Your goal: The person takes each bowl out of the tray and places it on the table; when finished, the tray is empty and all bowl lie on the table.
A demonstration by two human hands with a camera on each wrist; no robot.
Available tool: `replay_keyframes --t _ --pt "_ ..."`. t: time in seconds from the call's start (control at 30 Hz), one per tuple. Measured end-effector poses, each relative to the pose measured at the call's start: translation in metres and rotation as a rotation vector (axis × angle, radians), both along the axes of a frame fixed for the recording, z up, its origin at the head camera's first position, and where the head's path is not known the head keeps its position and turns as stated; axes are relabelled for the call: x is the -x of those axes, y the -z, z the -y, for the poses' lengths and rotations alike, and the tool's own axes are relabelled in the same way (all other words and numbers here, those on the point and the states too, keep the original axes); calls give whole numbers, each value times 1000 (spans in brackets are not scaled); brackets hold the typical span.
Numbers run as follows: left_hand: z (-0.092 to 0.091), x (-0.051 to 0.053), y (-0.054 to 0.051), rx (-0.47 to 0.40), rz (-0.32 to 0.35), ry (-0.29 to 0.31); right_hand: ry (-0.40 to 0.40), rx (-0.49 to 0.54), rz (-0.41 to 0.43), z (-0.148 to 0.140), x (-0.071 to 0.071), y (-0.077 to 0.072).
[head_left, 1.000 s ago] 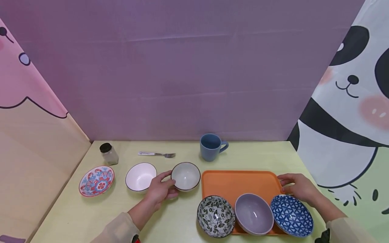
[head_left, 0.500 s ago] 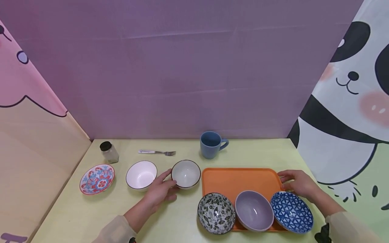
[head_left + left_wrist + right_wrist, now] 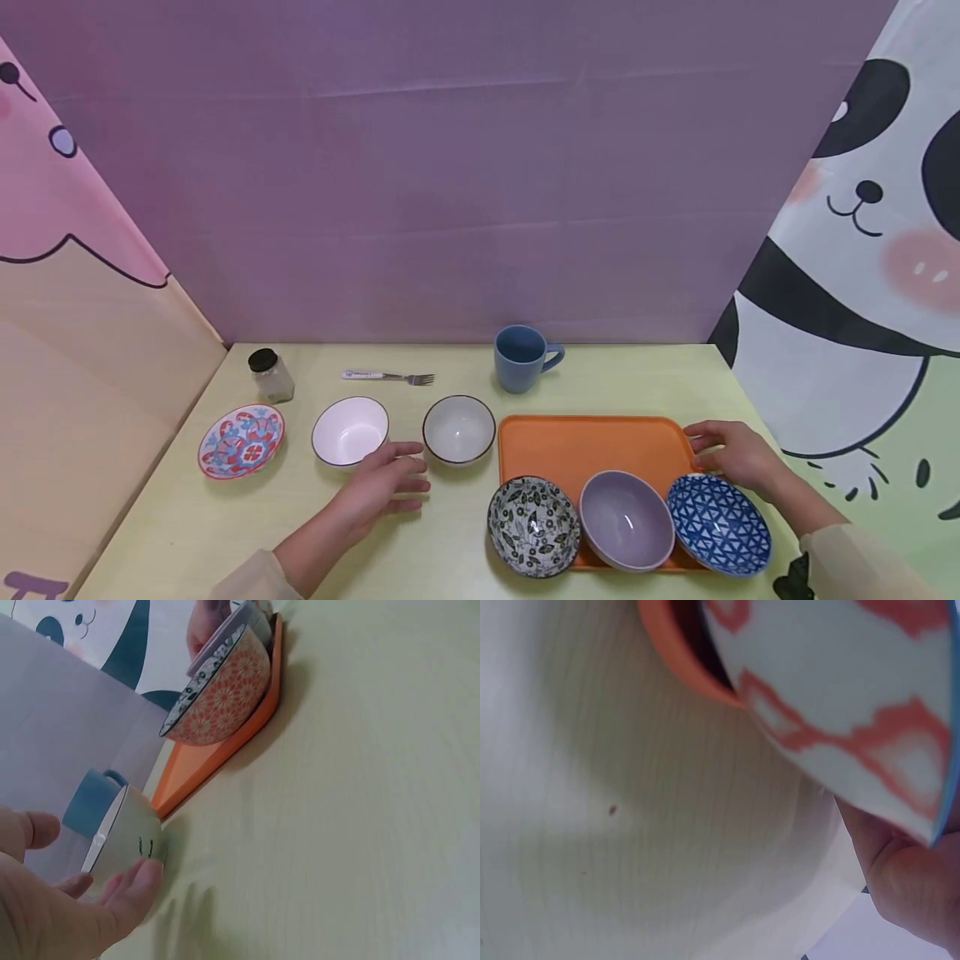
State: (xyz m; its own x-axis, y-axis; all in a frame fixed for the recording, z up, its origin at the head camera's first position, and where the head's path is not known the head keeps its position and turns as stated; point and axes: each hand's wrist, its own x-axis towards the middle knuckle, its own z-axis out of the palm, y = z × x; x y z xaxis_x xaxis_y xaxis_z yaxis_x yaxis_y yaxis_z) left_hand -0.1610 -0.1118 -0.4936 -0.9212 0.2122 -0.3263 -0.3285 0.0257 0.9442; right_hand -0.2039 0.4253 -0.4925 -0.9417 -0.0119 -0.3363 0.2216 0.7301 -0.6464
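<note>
My left hand [image 3: 378, 487] is spread beside a grey-white bowl with a dark rim [image 3: 459, 430], its fingertips apart from it. The left wrist view shows the same bowl [image 3: 124, 836] in front of my fingers. Just left of that hand stands a white bowl [image 3: 350, 431]. My right hand [image 3: 738, 456] touches the right edge of the orange tray [image 3: 592, 442], fingers fairly straight, just behind a blue patterned bowl [image 3: 718, 523]. In the right wrist view this bowl's red-and-white outside [image 3: 832, 697] partly hides the hand. A purple bowl [image 3: 627, 521] and a black floral bowl [image 3: 534, 527] overlap the tray's front.
A blue mug [image 3: 519, 360] stands behind the tray. Farther left lie a fork [image 3: 387, 377] and a red-and-blue patterned dish [image 3: 242, 442], with a black-lidded jar [image 3: 272, 377] behind it. A purple backdrop [image 3: 450, 208] closes off the table's far edge.
My left hand has let go of the grey-white bowl and drawn back toward me, its fingers spreading. The bowl stays in place. My right hand has hardly moved.
</note>
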Motion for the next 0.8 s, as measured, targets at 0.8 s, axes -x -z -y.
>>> replay_keyframes --t 0.8 --pt "-56 -32 15 -81 9 260 -25 -12 -1 -2 0 2"
